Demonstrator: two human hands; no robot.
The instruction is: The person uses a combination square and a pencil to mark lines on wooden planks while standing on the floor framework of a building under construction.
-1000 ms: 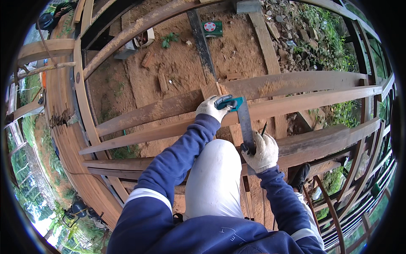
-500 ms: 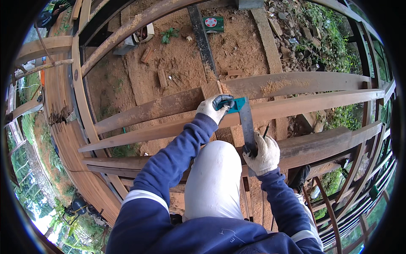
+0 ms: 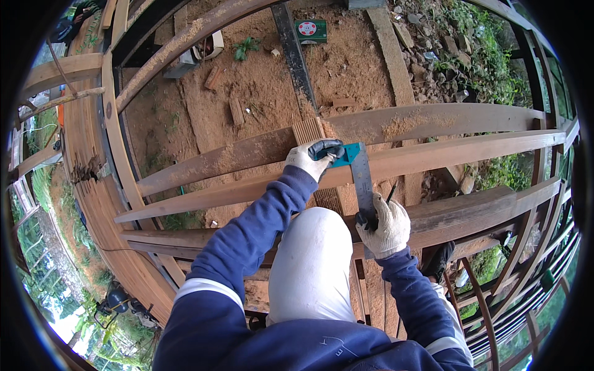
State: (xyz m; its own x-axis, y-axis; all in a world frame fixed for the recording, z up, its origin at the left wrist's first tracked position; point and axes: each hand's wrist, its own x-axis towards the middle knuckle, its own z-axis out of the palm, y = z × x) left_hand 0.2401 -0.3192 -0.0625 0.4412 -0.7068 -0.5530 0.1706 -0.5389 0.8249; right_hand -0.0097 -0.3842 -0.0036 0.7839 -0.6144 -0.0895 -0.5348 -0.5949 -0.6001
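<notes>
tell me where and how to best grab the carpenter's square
Best gripped, it seems, by its teal handle, coming from the left, where the left hand holds it: the handle juts left from the far end and looks thicker than the flat metal blade, which runs toward the right hand.

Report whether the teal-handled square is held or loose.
The square is held: the left hand grips its teal handle, the right hand its metal blade.
</notes>
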